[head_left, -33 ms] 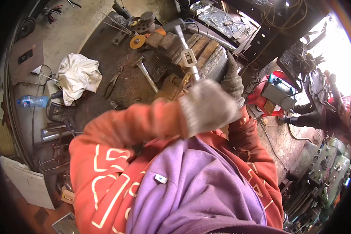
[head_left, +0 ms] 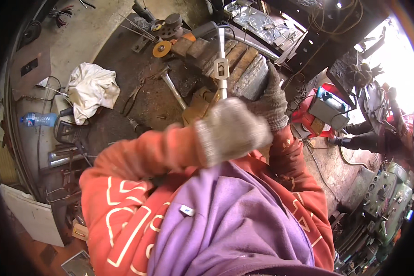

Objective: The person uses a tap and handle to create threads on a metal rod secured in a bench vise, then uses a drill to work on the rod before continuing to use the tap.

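Observation:
My left hand (head_left: 234, 131), in a grey knitted glove and blurred by motion, is closed round the near handle of a silver tap wrench (head_left: 221, 68). The wrench has a square window in its middle, and its far handle points away from me. Whatever sits under its centre is hidden. At the right, my gloved right hand (head_left: 275, 101) wraps the near end of a grey metal block (head_left: 253, 83), one finger stretched along its side. Part of that hand is hidden behind the left one. Brownish blocks (head_left: 238, 57) lie alongside the grey one.
A hammer (head_left: 174, 89) and an orange disc (head_left: 162, 49) lie on the dark work surface. Further left are a white cloth (head_left: 93, 89) and a plastic bottle (head_left: 39, 119). On the right stand a red container (head_left: 303, 112), a green machine (head_left: 386, 198) and another person's leg (head_left: 361, 141).
The tap wrench has turned clockwise, its far end swinging right. My left hand has moved left with the near handle. The right hand stays at the block.

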### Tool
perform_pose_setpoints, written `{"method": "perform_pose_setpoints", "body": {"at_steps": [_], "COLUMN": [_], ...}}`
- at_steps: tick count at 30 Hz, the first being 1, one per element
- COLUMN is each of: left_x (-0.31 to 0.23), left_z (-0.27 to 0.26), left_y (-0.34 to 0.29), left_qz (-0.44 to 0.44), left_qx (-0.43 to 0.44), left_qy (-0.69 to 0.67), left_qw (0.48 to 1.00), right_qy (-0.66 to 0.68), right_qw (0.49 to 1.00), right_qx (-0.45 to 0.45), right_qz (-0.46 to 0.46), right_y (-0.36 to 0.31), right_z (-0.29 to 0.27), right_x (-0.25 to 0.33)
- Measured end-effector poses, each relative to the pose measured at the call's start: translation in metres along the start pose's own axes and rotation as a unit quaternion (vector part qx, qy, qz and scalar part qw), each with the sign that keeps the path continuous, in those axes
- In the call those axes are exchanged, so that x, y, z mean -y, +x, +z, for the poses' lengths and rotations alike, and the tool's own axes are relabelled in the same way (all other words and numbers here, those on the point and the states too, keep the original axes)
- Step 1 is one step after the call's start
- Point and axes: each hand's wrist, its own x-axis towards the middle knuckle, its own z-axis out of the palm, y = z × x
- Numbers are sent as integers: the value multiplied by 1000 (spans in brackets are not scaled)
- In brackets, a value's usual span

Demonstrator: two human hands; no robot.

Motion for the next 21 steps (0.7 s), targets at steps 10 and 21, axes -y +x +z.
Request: {"method": "perform_pose_setpoints", "body": {"at_steps": [10,21], "left_x": [42,172], "left_z": [8,16], "left_y": [-14,-6], "left_qz": [-125,-304], "left_qx": [-351,-199], "left_qy": [-125,-356], "left_qw": [919,861], "right_qy": [86,81], "right_qw": [996,996], "right_qx": [38,15], "right_qz": [-2,-44], "right_y": [2,0], "right_z": [15,7], "right_x": [-28,-18]}}
